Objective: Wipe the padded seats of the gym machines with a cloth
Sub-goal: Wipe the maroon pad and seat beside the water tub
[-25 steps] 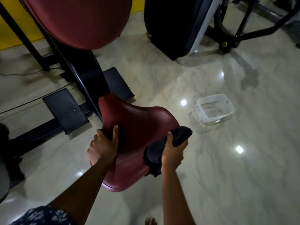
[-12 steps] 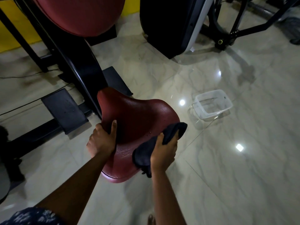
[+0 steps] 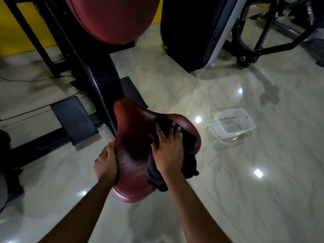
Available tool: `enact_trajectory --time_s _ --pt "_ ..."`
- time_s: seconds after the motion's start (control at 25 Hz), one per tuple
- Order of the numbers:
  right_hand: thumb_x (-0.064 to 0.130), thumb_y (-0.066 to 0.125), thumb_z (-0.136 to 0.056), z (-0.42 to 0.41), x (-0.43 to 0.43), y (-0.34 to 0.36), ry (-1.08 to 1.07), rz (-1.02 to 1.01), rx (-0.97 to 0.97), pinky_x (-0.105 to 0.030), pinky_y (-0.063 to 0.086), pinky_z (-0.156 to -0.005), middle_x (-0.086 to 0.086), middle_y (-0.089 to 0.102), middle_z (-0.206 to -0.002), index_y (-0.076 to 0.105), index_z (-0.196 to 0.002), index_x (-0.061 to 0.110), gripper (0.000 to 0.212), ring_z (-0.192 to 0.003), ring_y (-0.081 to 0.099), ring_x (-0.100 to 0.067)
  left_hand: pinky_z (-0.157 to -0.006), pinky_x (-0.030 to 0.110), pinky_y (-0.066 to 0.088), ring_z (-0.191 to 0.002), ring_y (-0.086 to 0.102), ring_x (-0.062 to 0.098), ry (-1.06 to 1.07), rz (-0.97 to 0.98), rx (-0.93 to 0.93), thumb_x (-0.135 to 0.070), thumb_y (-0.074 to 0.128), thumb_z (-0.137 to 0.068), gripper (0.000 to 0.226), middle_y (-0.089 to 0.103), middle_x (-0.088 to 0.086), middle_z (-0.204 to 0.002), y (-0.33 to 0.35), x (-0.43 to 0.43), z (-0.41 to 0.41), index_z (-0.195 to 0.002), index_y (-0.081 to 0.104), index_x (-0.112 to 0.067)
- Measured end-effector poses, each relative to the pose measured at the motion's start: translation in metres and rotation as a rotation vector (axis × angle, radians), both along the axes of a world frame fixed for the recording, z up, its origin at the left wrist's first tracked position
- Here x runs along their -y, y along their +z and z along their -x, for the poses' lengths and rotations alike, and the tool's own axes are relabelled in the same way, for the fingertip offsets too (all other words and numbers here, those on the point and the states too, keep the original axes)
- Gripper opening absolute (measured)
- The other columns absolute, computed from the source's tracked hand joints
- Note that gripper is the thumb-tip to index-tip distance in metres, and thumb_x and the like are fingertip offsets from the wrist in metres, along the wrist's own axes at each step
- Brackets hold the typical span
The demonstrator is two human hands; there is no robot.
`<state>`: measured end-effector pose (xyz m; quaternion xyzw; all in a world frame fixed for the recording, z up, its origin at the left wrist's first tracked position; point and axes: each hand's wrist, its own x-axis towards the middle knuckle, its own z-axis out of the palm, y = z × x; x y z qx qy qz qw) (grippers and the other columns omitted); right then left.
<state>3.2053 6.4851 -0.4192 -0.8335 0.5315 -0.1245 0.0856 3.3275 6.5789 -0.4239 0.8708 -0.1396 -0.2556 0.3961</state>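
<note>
- Right fingers (image 3: 175, 131): straight and spread, laid flat on top of the cloth; nothing is pinched or enclosed.
- Right hand (image 3: 168, 151): palm down, pressing the cloth onto the seat's right half.
- Cloth (image 3: 190, 163): dark and bunched. Part is spread under the fingers and the rest hangs over the seat's right edge.
- Left hand (image 3: 106, 163): clasps the seat's left edge with the thumb lying along the rim. The other fingers are hidden beneath the pad, presumably curled under it to steady it.
- Padded seat (image 3: 133, 127): red and saddle-shaped, fixed to a black post, and lying between the two hands.
  - The near middle shows a speckled, damp-looking sheen, which suggests it has been wiped.
  - The narrow far end looks duller, so it is probably not yet covered.
- Red back pad (image 3: 112, 20): above and beyond the seat, with no hand on it. Whether it has been wiped cannot be told.
- Plastic tub (image 3: 240, 131): clear, standing on the glossy tiled floor (image 3: 254, 190) just to the right of the seat. Its contents are unclear.
- Neighbouring dark machine (image 3: 192, 32): none of its padding is in view.
- Status, as a judgement: one seat is mid-wipe, and the other seats remain to be done.
</note>
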Motion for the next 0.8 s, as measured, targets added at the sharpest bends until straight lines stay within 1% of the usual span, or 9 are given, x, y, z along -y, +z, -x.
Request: enact_trajectory --time_s 0.08,0.2,0.28,0.36,0.44,0.48,0.64,0.72,0.8 --pt "0.041 0.053 -0.079 -0.009 -0.037 -0.002 0.129 0.053 0.019 -0.046 0.027 -0.110 -0.022 0.039 -0.144 0.043 -0.137 0.032 0.060 -0.132 0.038 -0.041 -0.100 0.045 0.035 -0.120 0.048 0.041 0.027 0.020 -0.036 -0.052 0.019 -0.098 0.060 0.055 0.023 -0.130 0.003 -0.001 -0.001 -0.126 0.059 -0.017" --pt "0.051 0.039 -0.076 0.008 -0.093 -0.001 0.431 0.053 -0.008 -0.044 0.029 -0.108 -0.014 0.044 -0.143 0.044 -0.134 0.038 0.059 -0.132 0.042 -0.033 -0.103 0.040 0.036 -0.119 0.051 0.032 0.149 0.200 -0.178 -0.051 0.023 -0.098 0.055 0.058 0.011 -0.128 0.004 -0.008 -0.002 -0.124 0.061 -0.020" --pt "0.052 0.034 -0.075 0.008 -0.068 0.000 0.551 0.108 -0.098 -0.044 0.032 -0.106 -0.012 0.047 -0.142 0.046 -0.132 0.038 0.060 -0.128 0.047 -0.032 -0.107 0.039 0.037 -0.119 0.054 0.025 0.236 0.330 -0.278 -0.050 0.030 -0.098 0.050 0.061 0.004 -0.124 0.002 -0.016 -0.005 -0.122 0.060 -0.018" --pt "0.045 0.043 -0.075 -0.016 -0.029 0.001 0.496 0.177 -0.093 -0.047 0.037 -0.104 -0.017 0.046 -0.141 0.051 -0.129 0.034 0.056 -0.126 0.048 -0.037 -0.108 0.043 0.037 -0.118 0.055 0.021 0.311 0.400 -0.313 -0.048 0.034 -0.097 0.044 0.061 0.000 -0.121 -0.006 -0.027 -0.011 -0.121 0.059 -0.019" --pt "0.035 0.063 -0.074 -0.055 -0.008 0.002 0.416 0.170 -0.008 -0.053 0.037 -0.104 -0.024 0.041 -0.142 0.055 -0.128 0.027 0.055 -0.128 0.042 -0.044 -0.108 0.040 0.037 -0.115 0.055 0.018 0.393 0.416 -0.350 -0.046 0.034 -0.098 0.044 0.060 0.000 -0.122 -0.014 -0.039 -0.018 -0.124 0.057 -0.018" --pt "0.032 0.069 -0.071 -0.070 -0.013 0.000 0.455 0.149 0.007 -0.054 0.036 -0.105 -0.024 0.041 -0.142 0.058 -0.126 0.025 0.057 -0.130 0.039 -0.046 -0.107 0.039 0.036 -0.113 0.054 0.017 0.436 0.421 -0.375 -0.046 0.033 -0.098 0.045 0.060 0.000 -0.123 -0.016 -0.044 -0.021 -0.125 0.056 -0.017" --pt "0.043 0.064 -0.068 -0.063 -0.072 0.000 0.973 0.141 -0.175 -0.047 0.033 -0.109 -0.010 0.052 -0.135 0.062 -0.115 0.031 0.048 -0.130 0.042 -0.035 -0.103 0.036 0.036 -0.110 0.053 0.017 0.586 0.443 -0.431 -0.046 0.031 -0.099 0.047 0.059 0.003 -0.123 -0.018 -0.059 -0.033 -0.125 0.054 -0.014" --pt "0.049 0.063 -0.067 -0.052 -0.069 0.007 1.187 0.164 -0.262 -0.044 0.035 -0.107 -0.004 0.056 -0.132 0.063 -0.109 0.034 0.045 -0.128 0.045 -0.031 -0.103 0.036 0.036 -0.111 0.053 0.018 0.640 0.443 -0.443 -0.045 0.030 -0.099 0.048 0.059 0.004 -0.122 -0.019 -0.062 -0.035 -0.125 0.054 -0.013" --pt "0.053 0.056 -0.069 -0.067 -0.039 0.008 1.341 0.122 -0.261 -0.042 0.035 -0.107 -0.002 0.059 -0.125 0.063 -0.109 0.029 0.047 -0.123 0.047 -0.028 -0.102 0.037 0.037 -0.113 0.053 0.021 0.658 0.429 -0.443 -0.045 0.030 -0.099 0.047 0.058 0.005 -0.122 -0.017 -0.058 -0.031 -0.124 0.054 -0.013"
